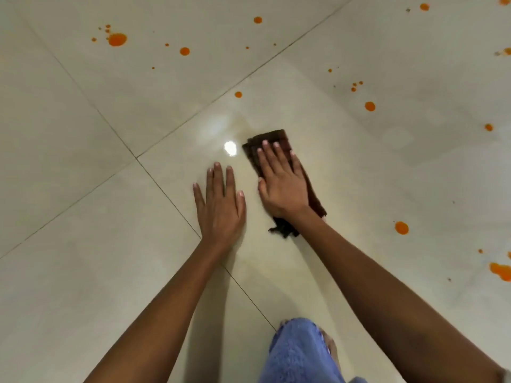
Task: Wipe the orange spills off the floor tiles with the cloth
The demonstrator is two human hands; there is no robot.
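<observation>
Even, fairly bright indoor light; overhead lamp throws a sharp glare spot (pixel 230 148) on the glossy floor tiles (pixel 83 272). Shadows soft and faint. Slight softness overall, wide-angle bending toward edges.

Both my arms reach forward and down, forearms bare. My left hand (pixel 221 205) lies palm down, fingers straight and slightly spread. My right hand (pixel 282 186), just beside it and slightly farther forward, is also flat, palm down, fingers straight and close together.
</observation>
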